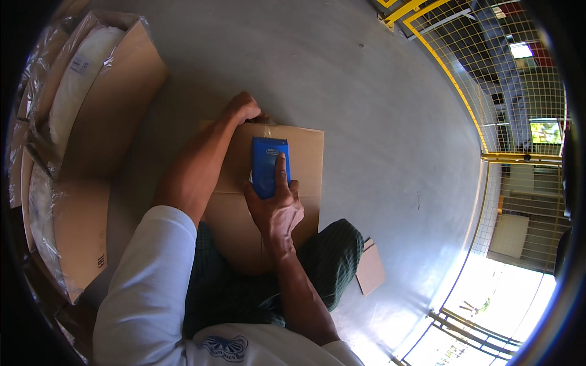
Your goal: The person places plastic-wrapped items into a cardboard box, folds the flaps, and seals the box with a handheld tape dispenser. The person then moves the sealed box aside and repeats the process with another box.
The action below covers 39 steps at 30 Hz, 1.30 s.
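Observation:
A cardboard box (302,171) stands on the floor between my legs, with a strip of clear tape (270,130) at its far edge. My right hand (277,206) grips a blue hand-held tape dispenser (264,169) over the top of the box, its index finger stretched along the casing. My left hand (247,107) is at the far edge of the box with its fingers curled down; the fingertips are mostly hidden, so whether they hold the tape or the cardboard does not show.
Open cartons (123,96) with plastic-wrapped white contents stand at the left. Flat cardboard pieces (371,270) lie on the grey floor (389,137) by my right knee. A yellow-framed mesh fence (522,158) runs along the right.

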{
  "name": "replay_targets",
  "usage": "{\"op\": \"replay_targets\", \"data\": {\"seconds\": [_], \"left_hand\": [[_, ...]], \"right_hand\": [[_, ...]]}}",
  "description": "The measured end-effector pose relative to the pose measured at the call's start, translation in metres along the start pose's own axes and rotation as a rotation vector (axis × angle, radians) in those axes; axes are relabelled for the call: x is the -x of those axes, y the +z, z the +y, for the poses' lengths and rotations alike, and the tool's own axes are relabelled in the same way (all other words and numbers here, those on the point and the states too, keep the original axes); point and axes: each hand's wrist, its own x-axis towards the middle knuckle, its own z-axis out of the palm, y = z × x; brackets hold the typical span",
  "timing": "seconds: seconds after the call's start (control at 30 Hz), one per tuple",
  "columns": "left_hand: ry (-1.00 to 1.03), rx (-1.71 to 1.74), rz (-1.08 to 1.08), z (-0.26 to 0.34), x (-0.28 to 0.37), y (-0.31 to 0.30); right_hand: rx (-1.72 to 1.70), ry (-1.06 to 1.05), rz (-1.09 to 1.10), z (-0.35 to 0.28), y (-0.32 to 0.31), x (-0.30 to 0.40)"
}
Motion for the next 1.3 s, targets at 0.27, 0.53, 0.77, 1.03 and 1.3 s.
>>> {"op": "replay_targets", "data": {"seconds": [0.27,0.53,0.77,1.03,1.3], "left_hand": [[-0.138,-0.203,-0.051,-0.016,-0.024,0.024],[-0.185,-0.285,-0.127,0.005,-0.020,0.033],[-0.121,-0.298,-0.077,-0.017,-0.008,0.008],[0.290,-0.405,-0.150,0.064,0.054,-0.013],[0.243,-0.217,-0.113,0.041,0.046,0.018]], "right_hand": [[-0.002,0.007,-0.004,-0.002,-0.003,-0.001],[0.032,0.032,0.018,0.004,-0.005,-0.003],[0.003,-0.027,0.011,-0.004,0.002,0.002],[-0.019,-0.020,0.013,0.005,-0.002,0.001],[-0.008,-0.022,-0.088,-0.002,-0.013,0.001]]}}
